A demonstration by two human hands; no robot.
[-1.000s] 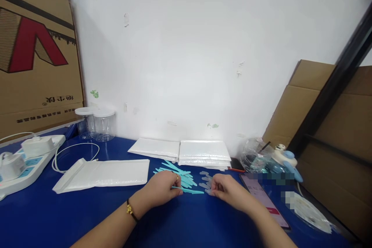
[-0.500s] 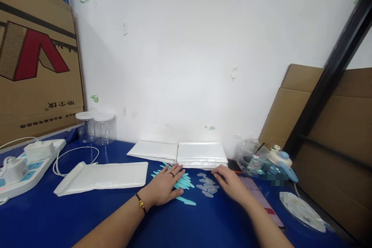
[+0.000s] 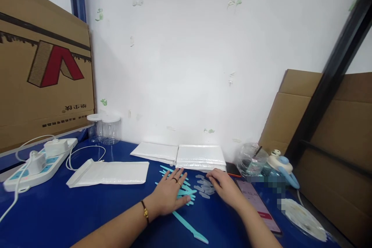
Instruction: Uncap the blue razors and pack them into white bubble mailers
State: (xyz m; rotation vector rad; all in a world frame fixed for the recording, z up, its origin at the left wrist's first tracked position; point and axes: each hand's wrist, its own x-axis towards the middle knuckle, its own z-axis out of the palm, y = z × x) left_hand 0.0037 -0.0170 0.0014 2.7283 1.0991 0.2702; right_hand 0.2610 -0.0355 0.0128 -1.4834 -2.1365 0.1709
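Note:
My left hand (image 3: 170, 193) lies palm down with fingers spread over a pile of teal eyebrow razors (image 3: 186, 188). Its palm hides part of the pile. One teal razor (image 3: 190, 228) lies apart from the others, pointing toward the near right, its upper end close under my left hand. My right hand (image 3: 225, 186) rests just right of some small translucent blade caps (image 3: 204, 186). Its thumb and index finger are apart at the edge of the caps, and I see nothing held in it.
White bubble mailers (image 3: 200, 157) lie along the wall, and another mailer (image 3: 116, 172) is at left. A phone (image 3: 258, 205) lies beside my right forearm. Power strip (image 3: 43, 166), clear jars (image 3: 111, 130), a plastic-wrapped cup (image 3: 252, 159) and cardboard (image 3: 46, 73) stand around the edges.
The single razor has slid nearer to me, away from the pile, and more of it shows. My left hand has shifted slightly toward me. The whole view has also moved a little.

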